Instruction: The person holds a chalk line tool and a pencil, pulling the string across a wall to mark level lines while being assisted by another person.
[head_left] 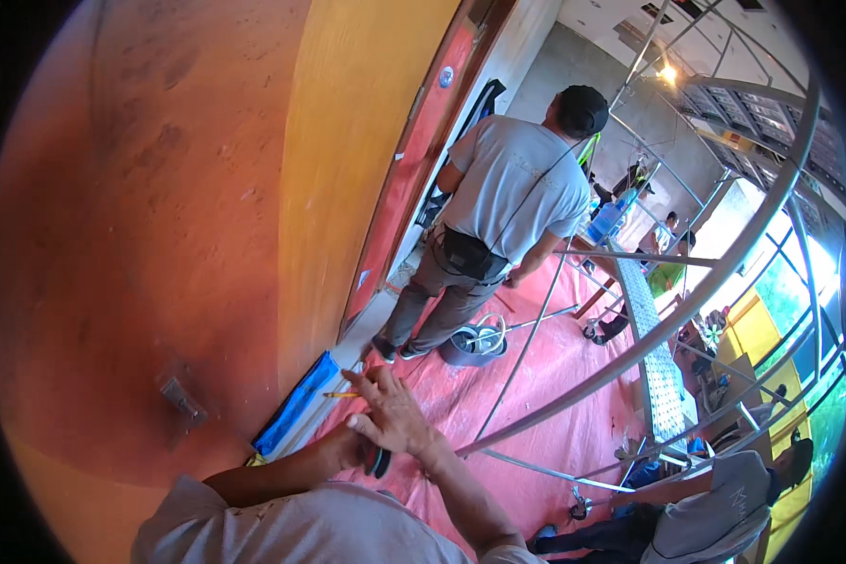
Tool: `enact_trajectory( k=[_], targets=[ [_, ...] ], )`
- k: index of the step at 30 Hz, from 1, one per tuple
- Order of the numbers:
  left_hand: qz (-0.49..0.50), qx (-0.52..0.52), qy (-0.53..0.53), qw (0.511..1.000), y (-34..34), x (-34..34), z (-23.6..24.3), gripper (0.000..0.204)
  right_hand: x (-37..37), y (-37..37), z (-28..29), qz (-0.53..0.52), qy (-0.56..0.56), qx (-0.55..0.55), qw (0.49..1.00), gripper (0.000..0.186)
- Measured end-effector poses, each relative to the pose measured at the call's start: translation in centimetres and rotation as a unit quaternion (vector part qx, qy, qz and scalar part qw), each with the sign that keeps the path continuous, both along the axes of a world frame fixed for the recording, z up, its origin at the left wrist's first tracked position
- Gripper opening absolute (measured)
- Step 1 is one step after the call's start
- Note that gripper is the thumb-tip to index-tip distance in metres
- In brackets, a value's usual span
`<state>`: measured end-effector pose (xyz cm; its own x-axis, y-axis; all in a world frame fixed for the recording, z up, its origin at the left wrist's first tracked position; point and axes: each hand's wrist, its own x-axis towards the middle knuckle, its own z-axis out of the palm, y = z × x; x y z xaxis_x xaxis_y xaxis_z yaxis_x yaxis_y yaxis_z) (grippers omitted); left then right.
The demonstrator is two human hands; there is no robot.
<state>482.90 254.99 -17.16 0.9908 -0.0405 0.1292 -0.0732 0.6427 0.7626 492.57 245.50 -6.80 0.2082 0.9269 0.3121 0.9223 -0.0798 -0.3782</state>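
My right hand (397, 416) is raised in front of my chest, with its fingers bent to the left. A short yellow pencil (341, 395) sticks out from between its fingers. My left hand (350, 449) is close beneath it, and its fingers are mostly hidden behind the right hand. A dark object with a green edge (379, 462) shows just below the two hands; its kind cannot be made out. Beyond my hands, a blue and white long package (296, 402) lies along the foot of the wall.
An orange-brown panel (188, 188) fills the left side. A person in a grey shirt (512, 188) stands ahead by the doorway, beside a dark bucket (475, 346) on red floor sheeting (536, 376). Metal scaffolding (667, 343) rises at right; another person (714, 508) is at lower right.
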Motion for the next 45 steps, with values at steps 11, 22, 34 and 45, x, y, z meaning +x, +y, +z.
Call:
enact_trajectory(
  k=[11,22,34,45],
  targets=[
    [0.013,-0.101,0.144,0.984,5.2,11.5,-1.7,0.031,10.3,5.2,0.2,0.151,0.126,0.045,0.979,0.093],
    [0.144,0.136,-0.011,0.98,7.2,28.4,-1.4,0.04,28.8,6.7,1.7,0.217,0.208,0.092,0.949,0.083],
    [0.157,0.122,0.01,0.98,8.5,41.6,-0.9,0.041,43.8,8.8,0.5,0.219,0.212,0.088,0.948,0.086],
    [0.05,-0.002,0.068,0.996,14.6,57.6,-3.7,0.041,57.4,14.6,2.1,0.103,-0.015,0.027,0.994,0.087]
  ],
)
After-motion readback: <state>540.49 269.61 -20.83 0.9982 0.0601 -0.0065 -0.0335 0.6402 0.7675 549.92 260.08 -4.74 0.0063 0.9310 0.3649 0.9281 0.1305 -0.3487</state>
